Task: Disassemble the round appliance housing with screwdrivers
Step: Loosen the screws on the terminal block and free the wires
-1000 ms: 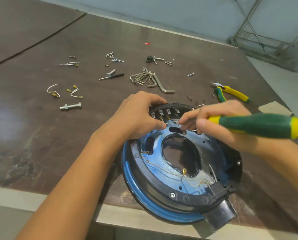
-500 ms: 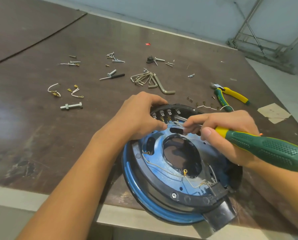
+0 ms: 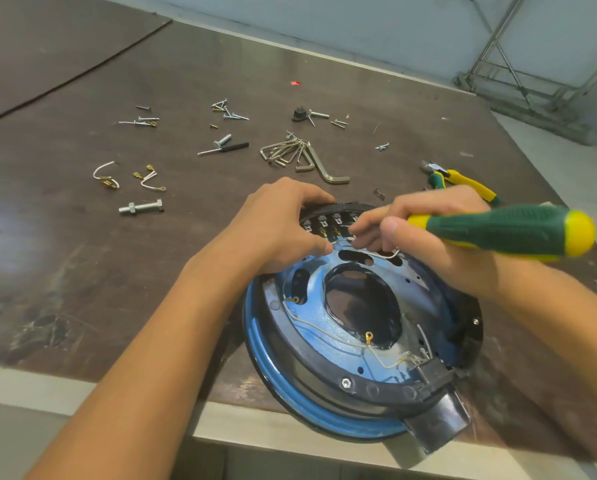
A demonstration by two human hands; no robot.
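The round blue and black appliance housing (image 3: 324, 386) lies open side up at the table's near edge, with thin wires running across its blue inner plate. My left hand (image 3: 276, 226) grips the housing's far rim beside a row of metal terminals (image 3: 324, 225). My right hand (image 3: 428, 237) holds a green and yellow screwdriver (image 3: 504, 230), handle pointing right, while its fingertips pinch a thin white wire (image 3: 383, 253) at the terminals. The screwdriver's shaft is hidden by the fingers.
On the brown table (image 3: 82, 271) lie a bunch of hex keys (image 3: 300, 157), scattered screws (image 3: 227, 110), a bolt (image 3: 141, 206), short wire pieces with brass lugs (image 3: 106, 174) and yellow-green pliers (image 3: 463, 181). A metal frame (image 3: 532, 64) stands at the far right.
My right hand has risen and levelled the screwdriver handle, and a loop of white wire now shows under its fingers. My left hand has stayed on the rim.
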